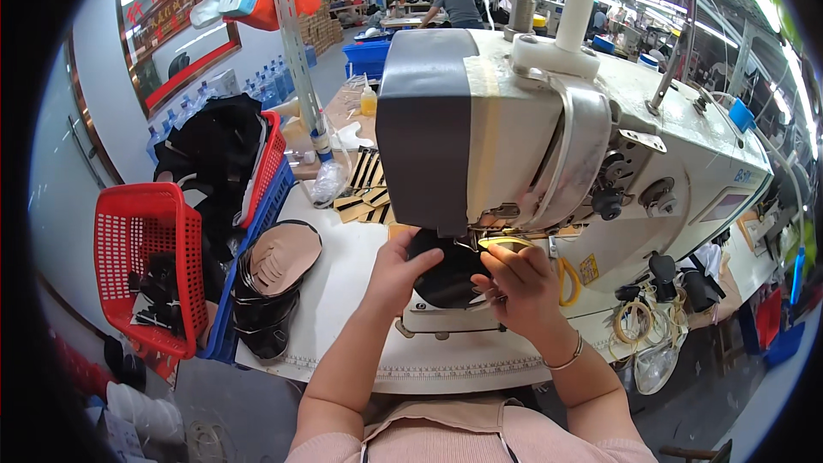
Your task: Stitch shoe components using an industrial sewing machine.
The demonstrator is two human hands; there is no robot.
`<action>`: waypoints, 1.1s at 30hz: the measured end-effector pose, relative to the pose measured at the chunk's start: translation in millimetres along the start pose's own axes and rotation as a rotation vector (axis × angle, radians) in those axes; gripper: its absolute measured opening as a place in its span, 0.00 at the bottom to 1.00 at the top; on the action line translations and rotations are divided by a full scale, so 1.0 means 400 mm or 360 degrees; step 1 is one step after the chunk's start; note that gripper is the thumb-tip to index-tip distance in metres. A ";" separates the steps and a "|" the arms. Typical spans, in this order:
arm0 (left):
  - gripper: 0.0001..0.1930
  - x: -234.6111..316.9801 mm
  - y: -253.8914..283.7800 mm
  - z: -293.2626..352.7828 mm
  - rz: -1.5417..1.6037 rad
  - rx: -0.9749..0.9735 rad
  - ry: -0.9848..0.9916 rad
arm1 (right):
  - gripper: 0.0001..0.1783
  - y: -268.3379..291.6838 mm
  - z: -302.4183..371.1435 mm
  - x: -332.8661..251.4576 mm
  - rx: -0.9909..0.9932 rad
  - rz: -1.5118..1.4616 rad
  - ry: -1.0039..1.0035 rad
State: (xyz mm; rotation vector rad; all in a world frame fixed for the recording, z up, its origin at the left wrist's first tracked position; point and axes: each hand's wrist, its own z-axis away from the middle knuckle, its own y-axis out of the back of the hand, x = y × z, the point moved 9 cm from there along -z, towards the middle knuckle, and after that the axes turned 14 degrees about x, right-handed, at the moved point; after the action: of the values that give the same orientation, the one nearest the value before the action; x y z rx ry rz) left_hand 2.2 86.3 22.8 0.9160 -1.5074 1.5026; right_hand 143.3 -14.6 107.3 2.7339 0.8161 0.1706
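A black, rounded, flat piece (446, 273) lies under the head of a large white and grey sewing machine (514, 129). My left hand (403, 273) rests on the piece's left edge, with thumb and index finger apart. My right hand (518, 279), fingers curled, is at the piece's right side by the needle area. Its fingers close on a slim yellow thing (507, 242), perhaps a tool's handle; its kind is unclear. The machine head hides the needle. To the right of this hand, a yellow loop-shaped handle (568, 281) lies against the machine.
Left of my arm stands a stack of black and beige shoe parts (279, 270). Beyond it are a red basket (190, 270) and a blue crate (225, 326) with black pieces. Beige and black strips (367, 193) lie behind the stack. Tape rolls (633, 321) hang at the right.
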 end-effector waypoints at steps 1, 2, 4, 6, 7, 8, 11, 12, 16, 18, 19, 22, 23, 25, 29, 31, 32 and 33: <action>0.18 0.013 -0.002 -0.008 -0.0030 -0.0022 0.0036 | 0.11 0.000 -0.002 0.010 -0.0044 -0.0113 -0.0048; 0.17 0.008 0.006 -0.035 -0.0053 -0.0054 0.0003 | 0.11 0.004 -0.005 0.022 -0.0088 -0.0225 -0.0097; 0.16 0.032 0.003 -0.061 -0.0200 -0.0116 -0.0026 | 0.10 0.032 -0.024 0.058 -0.0085 -0.0178 -0.0162; 0.16 0.043 -0.006 -0.071 -0.0353 -0.0181 -0.0050 | 0.14 0.041 -0.013 0.106 -0.0100 -0.0098 -0.0423; 0.17 0.065 -0.004 -0.080 -0.0616 -0.0058 -0.0274 | 0.14 0.043 -0.006 0.107 -0.0097 -0.0089 -0.0431; 0.19 0.088 -0.006 -0.082 -0.0876 0.0066 -0.0501 | 0.17 0.032 0.005 0.106 -0.0159 -0.0173 -0.0460; 0.23 0.116 -0.038 0.048 -0.1165 0.0200 -0.1717 | 0.25 0.016 0.031 0.099 -0.0189 -0.0246 -0.0469; 0.24 0.107 -0.075 0.117 -0.1227 0.0066 -0.1959 | 0.27 0.016 0.029 0.090 -0.0195 -0.0187 -0.0438; 0.21 0.087 -0.136 0.182 -0.1583 0.0117 -0.2322 | 0.34 0.022 0.024 0.073 -0.0213 -0.0060 -0.0315; 0.21 0.094 -0.141 0.183 -0.1576 0.0075 -0.2372 | 0.34 0.027 0.015 0.068 -0.0236 -0.0054 -0.0314; 0.20 0.096 -0.143 0.189 -0.1571 0.0043 -0.2420 | 0.33 0.028 0.012 0.065 -0.0245 -0.0016 -0.0306; 0.20 0.104 -0.142 0.184 -0.1553 0.0034 -0.2414 | 0.32 0.029 0.007 0.057 -0.0276 0.0038 -0.0299; 0.20 0.104 -0.140 0.182 -0.1547 0.0016 -0.2405 | 0.31 0.027 0.006 0.056 -0.0292 0.0059 -0.0302; 0.20 0.103 -0.134 0.173 -0.1554 0.0003 -0.2378 | 0.30 0.025 0.004 0.052 -0.0290 0.0055 -0.0293; 0.18 0.097 -0.141 0.168 -0.1608 0.0001 -0.2305 | 0.27 0.031 -0.010 0.044 -0.0207 0.0054 -0.0345; 0.17 0.099 -0.163 0.181 -0.1664 0.0095 -0.2256 | 0.27 0.030 -0.008 0.045 -0.0208 0.0061 -0.0338; 0.16 0.101 -0.163 0.180 -0.1716 0.0190 -0.2204 | 0.27 0.029 -0.006 0.044 -0.0212 0.0069 -0.0330; 0.16 0.102 -0.165 0.176 -0.1720 0.0182 -0.2201 | 0.27 0.030 -0.004 0.048 -0.0212 0.0069 -0.0338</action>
State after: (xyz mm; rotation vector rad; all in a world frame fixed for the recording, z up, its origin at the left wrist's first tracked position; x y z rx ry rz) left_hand 41.9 15.7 89.3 2.5548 -1.2061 -0.0011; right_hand 165.0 -13.0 113.2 2.5903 0.6621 -0.0546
